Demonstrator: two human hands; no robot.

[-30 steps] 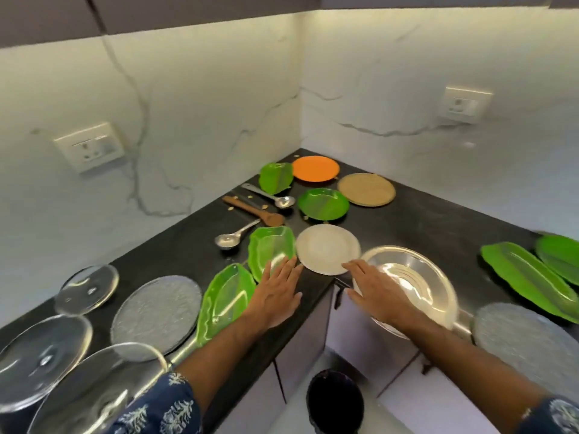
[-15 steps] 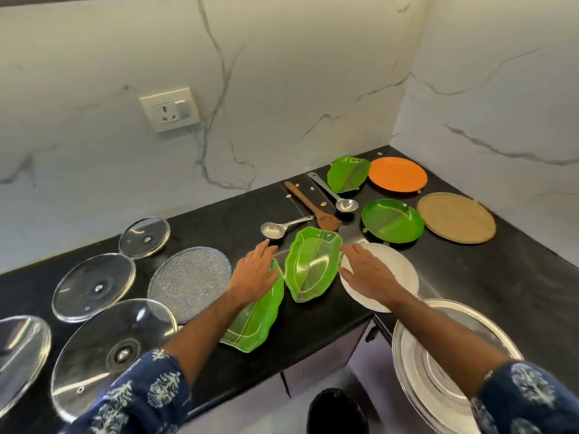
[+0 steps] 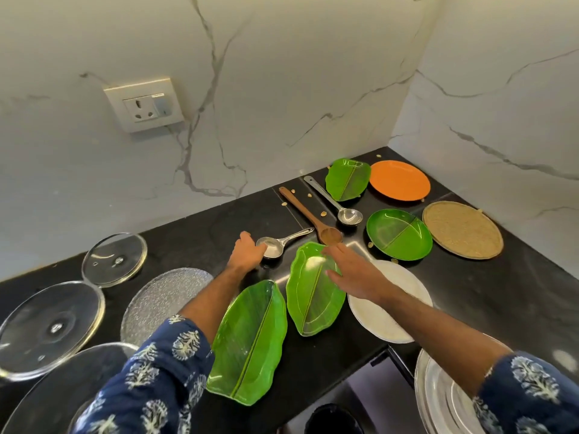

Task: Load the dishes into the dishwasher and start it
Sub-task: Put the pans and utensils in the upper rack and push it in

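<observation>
Dishes are all sitting out on the black counter (image 3: 517, 296); I am seeing no dishwasher in this view, so I am judging the loading as barely begun, with everything left to carry over and the start button after that.

Far to the left of my left hand, three glass lids (image 3: 50, 327) and a frosted round plate (image 3: 163, 299) are lying flat. My left hand (image 3: 247, 252) is reaching forward, its fingers resting on the bowl of a small steel ladle (image 3: 272, 247); whether they are curling round it or only touching, I cannot tell. Just below that hand's wrist a long leaf-shaped green plate (image 3: 250, 346) is lying, and between my two hands a second leaf plate (image 3: 313, 289).

My right hand (image 3: 354, 274) is hovering flat over that second plate's right edge, fingers spread and straight, gripping nothing. Under its forearm a white plate (image 3: 388, 321) is lying. Beyond the hands a wooden spoon (image 3: 308, 214), a longer steel ladle (image 3: 335, 200), a third leaf plate (image 3: 346, 180), an orange plate (image 3: 399, 180), a round green divided plate (image 3: 399, 234) and a woven mat (image 3: 462, 230) are waiting. Below my right sleeve a large steel plate (image 3: 438, 402) is showing.
</observation>
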